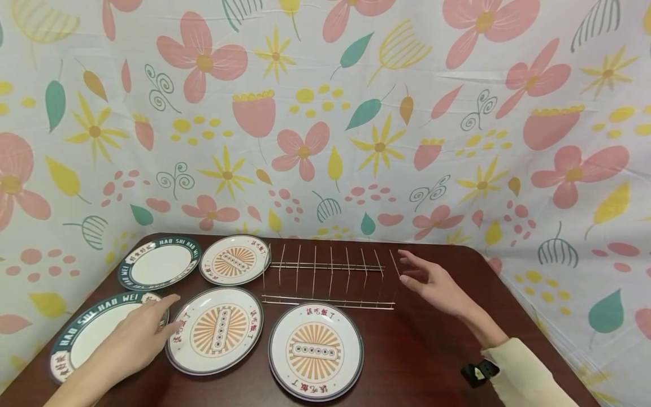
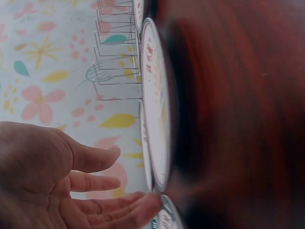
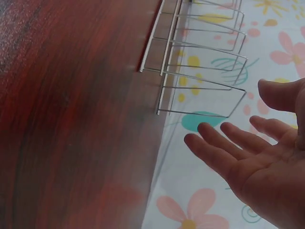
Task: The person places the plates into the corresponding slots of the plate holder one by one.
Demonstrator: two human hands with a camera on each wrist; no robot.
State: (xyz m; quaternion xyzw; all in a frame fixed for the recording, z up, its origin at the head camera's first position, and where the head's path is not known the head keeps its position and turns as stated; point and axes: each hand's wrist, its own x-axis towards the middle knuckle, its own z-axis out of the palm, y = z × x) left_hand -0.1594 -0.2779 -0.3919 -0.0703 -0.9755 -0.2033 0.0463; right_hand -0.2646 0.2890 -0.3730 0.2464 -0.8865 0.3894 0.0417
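Observation:
My left hand [image 1: 134,336] is held over the near green-rimmed plate [image 1: 89,328], fingers loosely extended and nothing between them. Its fingertips come close to a sunburst plate [image 1: 215,330]; whether they touch either plate I cannot tell. In the left wrist view the thumb and fingers [image 2: 97,183] are spread apart beside the plates. A wire dish rack [image 1: 325,301] stands toward the back of the table, no plate in its slots. Just off its right end is my right hand [image 1: 439,288], fingers extended and holding nothing. The right wrist view shows a gap between the fingertips and the rack's wires [image 3: 205,81].
Another green-rimmed plate [image 1: 160,265] lies at the back left, beside a sunburst plate [image 1: 235,260] next to the rack. A third sunburst plate [image 1: 315,351] lies in front of the rack. Behind the dark wooden table [image 1: 407,362] hangs a flower-patterned cloth [image 1: 305,198].

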